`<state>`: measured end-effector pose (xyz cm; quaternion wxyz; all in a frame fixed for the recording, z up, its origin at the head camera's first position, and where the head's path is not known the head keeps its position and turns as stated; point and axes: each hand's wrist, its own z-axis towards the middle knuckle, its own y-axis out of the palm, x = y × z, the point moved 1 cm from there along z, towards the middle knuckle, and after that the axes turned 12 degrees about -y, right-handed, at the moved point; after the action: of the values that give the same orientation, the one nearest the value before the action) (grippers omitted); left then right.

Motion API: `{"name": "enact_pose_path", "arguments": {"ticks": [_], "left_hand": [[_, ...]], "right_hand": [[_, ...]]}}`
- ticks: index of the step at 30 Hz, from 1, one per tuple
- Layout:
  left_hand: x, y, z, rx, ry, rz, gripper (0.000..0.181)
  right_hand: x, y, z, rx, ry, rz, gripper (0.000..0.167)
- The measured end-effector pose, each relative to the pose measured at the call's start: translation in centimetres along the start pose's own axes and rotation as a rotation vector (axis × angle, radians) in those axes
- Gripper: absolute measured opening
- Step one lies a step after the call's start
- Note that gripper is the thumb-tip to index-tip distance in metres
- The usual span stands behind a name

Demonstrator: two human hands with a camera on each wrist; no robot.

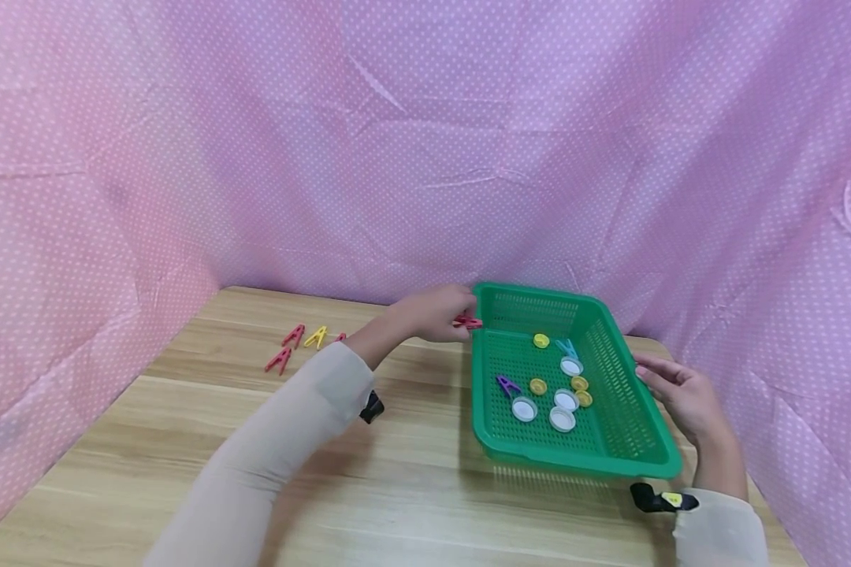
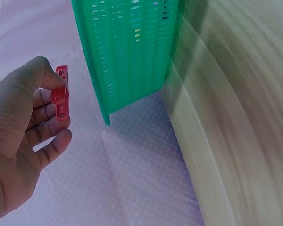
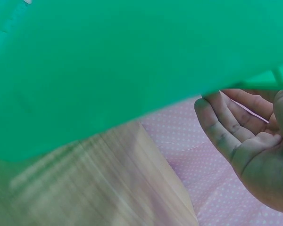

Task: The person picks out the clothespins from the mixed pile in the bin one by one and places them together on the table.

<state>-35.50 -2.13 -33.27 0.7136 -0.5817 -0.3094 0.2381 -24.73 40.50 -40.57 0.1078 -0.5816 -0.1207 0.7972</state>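
Observation:
My left hand (image 1: pixel 436 313) pinches a red clothespin (image 2: pixel 62 96) between thumb and index finger, beside the far left rim of a green plastic basket (image 1: pixel 478 386). Its other fingers are loosely bent in the left wrist view. My right hand (image 1: pixel 684 398) holds the basket's right rim, with some fingertips hidden behind the green plastic in the right wrist view. Inside the basket lie a purple clothespin (image 1: pixel 507 385), a light blue clothespin (image 1: pixel 567 348), several white caps (image 1: pixel 525 409) and several yellow caps (image 1: pixel 537 387).
On the left of the wooden table (image 1: pixel 397 480) lie a yellow clothespin (image 1: pixel 316 337) and several red clothespins (image 1: pixel 279 360), one partly hidden by my left arm. Pink dotted cloth (image 1: pixel 425 157) hangs behind the table and along both sides.

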Motion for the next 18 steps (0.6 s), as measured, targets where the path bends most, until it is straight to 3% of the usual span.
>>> {"name": "enact_pose_path", "arguments": {"ticks": [9, 18], "left_hand": [[-2.5, 0.5, -4.3, 0.066, -0.076, -0.047, 0.012], [-5.9, 2.5, -9.5, 0.084, -0.241, -0.077, 0.016]], "right_hand": [[0.1, -0.1, -0.1, -0.001, 0.01, 0.014, 0.042], [0.3, -0.2, 0.0, -0.005, 0.019, 0.067, 0.042]]}}
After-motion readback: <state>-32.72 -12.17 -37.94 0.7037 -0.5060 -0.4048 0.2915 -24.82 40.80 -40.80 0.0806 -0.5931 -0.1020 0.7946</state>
